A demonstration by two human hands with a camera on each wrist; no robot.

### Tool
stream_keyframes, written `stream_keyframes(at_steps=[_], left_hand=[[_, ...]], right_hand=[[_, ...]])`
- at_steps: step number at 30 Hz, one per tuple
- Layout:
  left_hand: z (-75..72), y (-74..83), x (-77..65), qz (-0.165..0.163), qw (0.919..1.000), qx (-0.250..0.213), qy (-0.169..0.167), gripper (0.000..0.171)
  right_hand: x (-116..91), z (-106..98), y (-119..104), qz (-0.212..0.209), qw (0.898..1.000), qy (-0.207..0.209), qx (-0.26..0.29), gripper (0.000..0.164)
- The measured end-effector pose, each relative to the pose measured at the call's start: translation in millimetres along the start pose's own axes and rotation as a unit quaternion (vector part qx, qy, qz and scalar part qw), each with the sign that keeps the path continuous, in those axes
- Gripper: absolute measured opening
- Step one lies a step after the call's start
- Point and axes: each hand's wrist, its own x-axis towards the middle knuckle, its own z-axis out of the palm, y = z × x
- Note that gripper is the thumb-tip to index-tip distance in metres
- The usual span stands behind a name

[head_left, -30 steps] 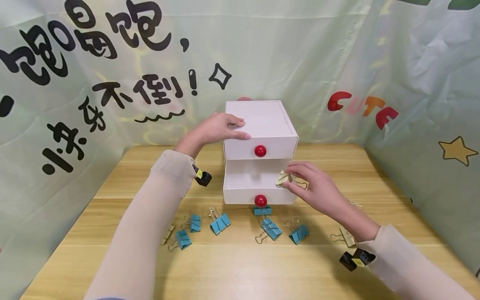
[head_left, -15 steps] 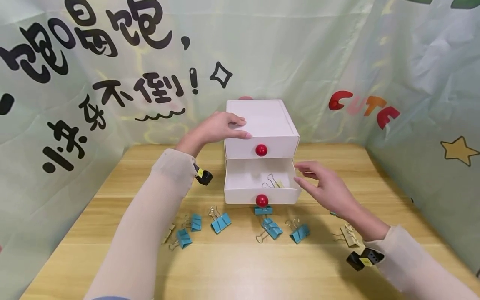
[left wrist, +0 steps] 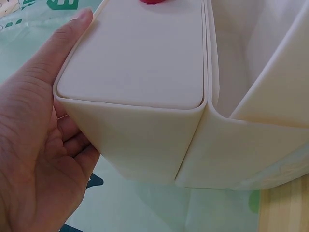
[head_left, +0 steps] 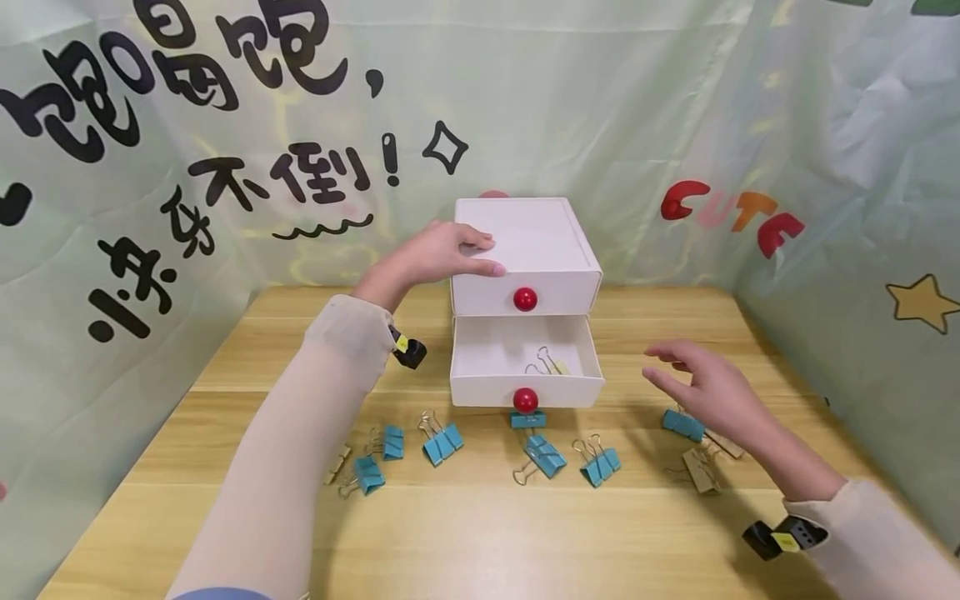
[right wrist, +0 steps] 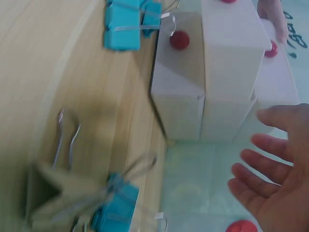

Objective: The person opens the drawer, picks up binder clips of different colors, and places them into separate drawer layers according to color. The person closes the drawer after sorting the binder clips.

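Observation:
A white drawer unit (head_left: 525, 233) with round red knobs stands at the table's back. Its middle drawer (head_left: 480, 392) is pulled out, and a pale yellow binder clip (head_left: 558, 365) lies inside at the right. The bottom drawer (right wrist: 178, 72) shows pushed in, in the right wrist view. My left hand (head_left: 435, 252) rests on the unit's top, thumb by the front edge. Fingers loosely bent and holding nothing, my right hand (head_left: 708, 390) is in the air right of the drawer. Beneath it lie a blue binder clip (head_left: 682, 425) and pale yellow binder clips (head_left: 701, 469).
Several blue binder clips (head_left: 442, 444) lie scattered on the wooden table (head_left: 480, 533) before the unit. Another pale yellow binder clip (head_left: 339, 464) is partly hidden by the left sleeve. A printed cloth (head_left: 585, 100) hangs behind and beside the table.
My right hand has let go of the pale yellow binder clip, which now lies in the drawer. It has moved away to the right. My left hand has stayed on the unit.

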Motion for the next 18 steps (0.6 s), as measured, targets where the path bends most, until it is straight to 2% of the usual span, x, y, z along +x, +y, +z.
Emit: stream_keyframes(at_steps=[4, 10, 18], left_hand=[[-1.4, 1.9, -0.2, -0.002, 1.0, 0.003, 0.0, 0.077], [-1.7, 3.2, -1.1, -0.006, 1.0, 0.004, -0.004, 0.076], [-1.1, 3.3, -1.4, -0.009, 1.0, 0.003, -0.004, 0.077]], right_hand=[[-8, -7, 13, 0.018, 0.999, -0.038, -0.026, 0.048], [-17, -14, 37, 0.017, 0.995, -0.072, -0.062, 0.051], [-27, -22, 63, 0.024, 0.99, -0.12, -0.071, 0.057]])
